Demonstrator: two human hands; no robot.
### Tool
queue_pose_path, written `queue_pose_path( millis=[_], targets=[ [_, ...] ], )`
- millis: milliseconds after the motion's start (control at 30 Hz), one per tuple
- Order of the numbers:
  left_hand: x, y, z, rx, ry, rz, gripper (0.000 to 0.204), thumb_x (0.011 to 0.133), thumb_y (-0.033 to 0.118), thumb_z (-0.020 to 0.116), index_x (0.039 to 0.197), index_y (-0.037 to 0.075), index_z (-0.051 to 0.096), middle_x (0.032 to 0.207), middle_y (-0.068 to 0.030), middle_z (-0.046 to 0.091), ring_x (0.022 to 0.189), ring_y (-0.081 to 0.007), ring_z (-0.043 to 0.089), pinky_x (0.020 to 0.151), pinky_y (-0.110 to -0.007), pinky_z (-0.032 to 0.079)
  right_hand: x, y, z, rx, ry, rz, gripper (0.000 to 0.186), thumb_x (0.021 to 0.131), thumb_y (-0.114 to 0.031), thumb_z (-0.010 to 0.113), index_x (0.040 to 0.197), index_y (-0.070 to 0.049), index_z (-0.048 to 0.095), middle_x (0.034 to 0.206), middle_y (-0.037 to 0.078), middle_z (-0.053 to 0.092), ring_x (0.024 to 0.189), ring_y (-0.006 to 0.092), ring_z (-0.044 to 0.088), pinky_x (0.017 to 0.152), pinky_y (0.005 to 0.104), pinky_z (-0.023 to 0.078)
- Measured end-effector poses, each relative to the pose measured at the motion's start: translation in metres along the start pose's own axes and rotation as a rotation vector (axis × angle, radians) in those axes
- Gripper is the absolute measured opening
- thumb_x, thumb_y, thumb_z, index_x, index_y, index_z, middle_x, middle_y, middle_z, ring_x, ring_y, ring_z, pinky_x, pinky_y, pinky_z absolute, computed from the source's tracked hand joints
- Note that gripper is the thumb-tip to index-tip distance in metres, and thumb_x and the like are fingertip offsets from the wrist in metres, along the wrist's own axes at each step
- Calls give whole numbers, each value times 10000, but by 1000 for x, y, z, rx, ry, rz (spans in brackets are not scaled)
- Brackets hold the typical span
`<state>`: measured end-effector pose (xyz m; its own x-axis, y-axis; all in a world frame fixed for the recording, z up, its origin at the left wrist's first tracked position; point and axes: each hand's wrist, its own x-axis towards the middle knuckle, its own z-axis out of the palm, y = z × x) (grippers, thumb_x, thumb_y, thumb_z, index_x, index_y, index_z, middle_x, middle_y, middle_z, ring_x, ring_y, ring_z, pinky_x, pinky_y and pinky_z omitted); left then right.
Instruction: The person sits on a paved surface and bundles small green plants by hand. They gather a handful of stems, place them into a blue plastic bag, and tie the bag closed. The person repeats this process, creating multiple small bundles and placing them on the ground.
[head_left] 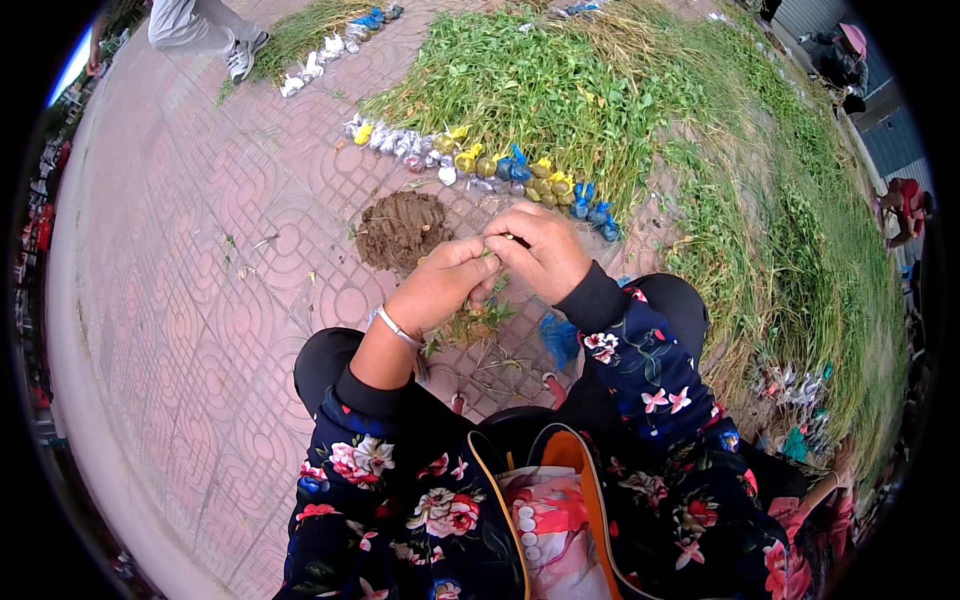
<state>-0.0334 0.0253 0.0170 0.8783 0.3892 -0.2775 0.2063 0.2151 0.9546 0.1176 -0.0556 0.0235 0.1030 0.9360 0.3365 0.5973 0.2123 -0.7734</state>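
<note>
Head view: the left hand (440, 285) was pinched around a leafy sprig (484, 320), its length trailing below both hands; the right hand (541, 250) met the left at the fingertips, grip unclear.

No readable text, label, brand, number or sign anywhere in view.
</note>
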Motion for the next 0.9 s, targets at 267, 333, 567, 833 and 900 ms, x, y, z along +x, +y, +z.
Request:
queue_pose_path(
  millis=[267,333,567,833,900],
  targets=[
    [-7,4,13,42,155,76,161,879,145,436,920,10,514,666,5,491,585,-64,450,548,-215,424,-1,-8,6,-74,140,-76,86,748,-113,559,749,-28,551,713,134,526,669,320,523,577,388,406],
    [-11,1,12,187,213,124,155,874,131,447,895,1,529,685,-19,529,605,-79,491,549,-217,416,-1,-9,8,-49,151,-58,88,736,-110,575,733,-25,557,691,134,518,654,315,522,575,381,410],
    [-23,0,21,795,428,372,143,847,117,482,874,-11,540,673,-169,503,592,-273,496,569,-326,405,-5,2,9,263,50,14,128,777,-134,576,796,-7,583,660,75,559,607,155,542,555,289,426],
    [-37,18,1,331,353,55,227,864,177,438,799,5,571,603,31,420,569,-59,374,520,-216,314,20,99,-27,475,226,564,159,807,-166,542,813,-15,592,674,41,582,579,117,549,510,249,448],
    [-28,17,3,264,300,16,226,861,163,439,797,-4,577,606,14,424,583,-68,381,535,-219,334,-25,186,-7,-31,130,539,173,742,-197,568,720,-29,602,665,106,596,595,222,575,555,332,449]
  ],
)
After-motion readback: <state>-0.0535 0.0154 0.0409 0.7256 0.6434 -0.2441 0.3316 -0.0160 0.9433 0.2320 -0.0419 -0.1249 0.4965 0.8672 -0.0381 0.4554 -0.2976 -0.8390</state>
